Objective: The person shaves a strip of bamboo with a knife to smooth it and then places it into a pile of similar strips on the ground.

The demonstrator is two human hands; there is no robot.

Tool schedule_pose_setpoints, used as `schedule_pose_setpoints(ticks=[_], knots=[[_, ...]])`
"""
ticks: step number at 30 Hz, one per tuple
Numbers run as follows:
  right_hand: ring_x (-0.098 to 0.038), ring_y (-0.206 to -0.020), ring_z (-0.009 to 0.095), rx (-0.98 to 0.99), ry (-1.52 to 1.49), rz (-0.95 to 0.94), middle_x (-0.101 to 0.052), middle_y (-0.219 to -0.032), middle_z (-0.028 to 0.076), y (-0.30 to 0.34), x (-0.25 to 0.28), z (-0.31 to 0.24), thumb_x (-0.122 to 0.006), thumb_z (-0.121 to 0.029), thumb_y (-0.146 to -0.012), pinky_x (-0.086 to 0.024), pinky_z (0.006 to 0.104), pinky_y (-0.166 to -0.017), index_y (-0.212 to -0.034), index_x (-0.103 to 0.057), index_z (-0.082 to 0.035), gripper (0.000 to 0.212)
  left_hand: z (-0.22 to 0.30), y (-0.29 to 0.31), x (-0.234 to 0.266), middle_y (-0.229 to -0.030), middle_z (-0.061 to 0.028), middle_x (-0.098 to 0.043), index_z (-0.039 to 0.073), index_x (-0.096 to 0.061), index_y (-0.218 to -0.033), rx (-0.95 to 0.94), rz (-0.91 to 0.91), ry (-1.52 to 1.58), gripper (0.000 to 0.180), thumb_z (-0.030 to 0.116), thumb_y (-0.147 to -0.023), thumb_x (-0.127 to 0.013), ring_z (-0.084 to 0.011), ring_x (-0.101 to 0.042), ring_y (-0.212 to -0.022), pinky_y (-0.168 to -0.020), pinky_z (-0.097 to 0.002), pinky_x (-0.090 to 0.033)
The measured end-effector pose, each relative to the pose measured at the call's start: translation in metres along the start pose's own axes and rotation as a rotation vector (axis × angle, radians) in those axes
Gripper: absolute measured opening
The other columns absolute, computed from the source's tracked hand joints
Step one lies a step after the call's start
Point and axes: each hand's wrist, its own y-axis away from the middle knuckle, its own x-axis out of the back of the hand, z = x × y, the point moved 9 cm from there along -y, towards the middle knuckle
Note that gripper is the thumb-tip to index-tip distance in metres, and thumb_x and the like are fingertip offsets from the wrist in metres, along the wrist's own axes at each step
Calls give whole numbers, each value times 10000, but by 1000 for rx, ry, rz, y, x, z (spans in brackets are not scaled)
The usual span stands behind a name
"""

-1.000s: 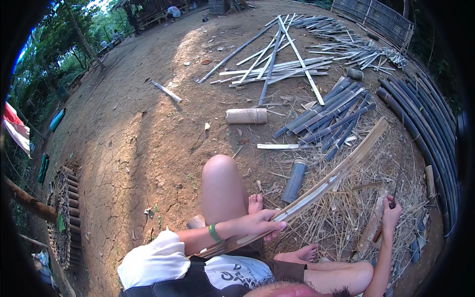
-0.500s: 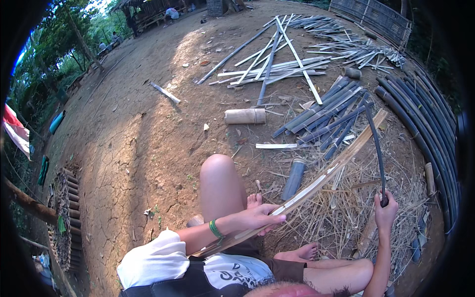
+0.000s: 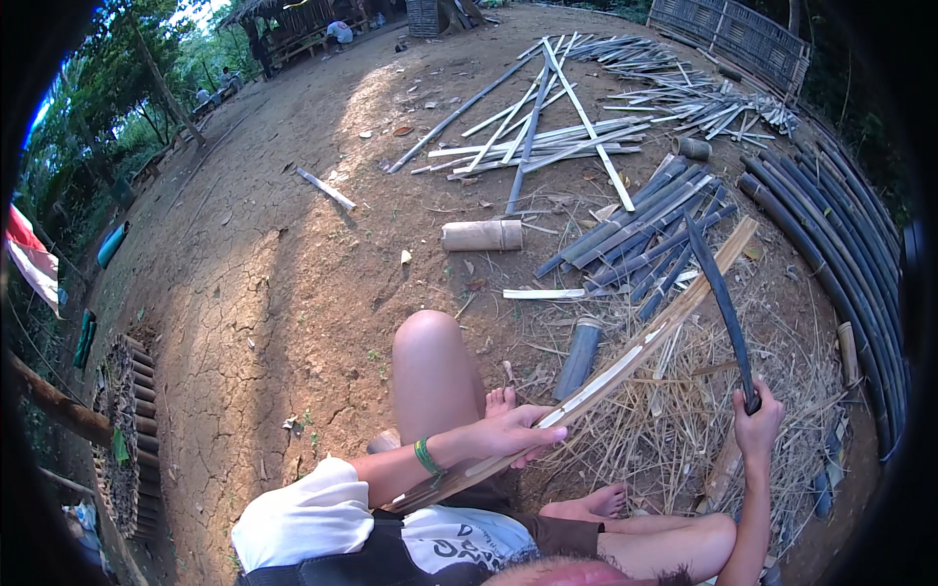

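My left hand (image 3: 517, 430), below a green wristband, is closed around a long split bamboo strip (image 3: 674, 314). The strip slants from beside my waist up to the far right, its inner face pale with white patches. In my right hand (image 3: 759, 420) is the handle of a machete (image 3: 720, 298) with a long, dark, slightly curved blade. The blade points away from me, its upper part close to the strip's far end; whether they touch I cannot tell. Beneath both lies a heap of bamboo shavings (image 3: 625, 430).
Dark split bamboo pieces (image 3: 645, 220) are piled beyond the strip, with pale slats (image 3: 547, 142) farther off. Long bamboo poles (image 3: 831, 234) lie at the right. Short bamboo sections (image 3: 483, 235) rest on the dirt. Several people sit far away near a hut (image 3: 293, 29).
The machete has turned in my right hand, showing more of its flat side, and its tip has swung left and slightly nearer. My left hand still grips the strip in nearly the same place.
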Motion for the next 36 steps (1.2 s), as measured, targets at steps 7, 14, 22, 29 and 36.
schedule_pose_setpoints(ticks=[7,14,22,29,36], knots=[[-505,-479,235,-81,-49,-54,-471,-517,90,-1,-1,7,-761,-251,-832,-378,386,-523,-977,-676,31,329,7,-3,-3,-654,1,-492,60,-447,-967,-26,-22,-26,296,338,-1069,-433,-95,-527,-521,-446,-244,-431],[-513,-487,272,-21,63,-3,-474,-519,104,1,4,7,-751,-274,-837,-387,416,-537,-937,-681,35,332,9,-2,-4,-648,-4,-498,59,-446,-1003,11,-44,-43,263,315,-1064,-437,-97,-524,-516,-430,-249,-413],[-580,-610,385,-195,121,-159,-564,-603,187,0,-7,19,-738,-313,-855,-425,484,-625,-870,-678,14,333,8,-4,-4,-623,-15,-511,49,-449,-1013,-36,-64,-47,264,310,-1053,-453,-114,-533,-500,-432,-257,-424],[-571,-551,365,-215,113,-152,-546,-556,159,0,-4,12,-716,-312,-890,-412,472,-576,-821,-663,9,333,9,-3,-4,-613,-29,-531,43,-466,-1000,-26,-75,-63,285,324,-1048,-468,-125,-557,-502,-445,-260,-443],[-555,-506,358,-151,117,-71,-516,-528,157,0,2,11,-720,-288,-886,-393,459,-535,-772,-629,19,340,18,-1,-6,-617,-13,-521,49,-470,-996,-28,-69,-28,277,320,-1050,-481,-109,-539,-495,-434,-248,-430]])
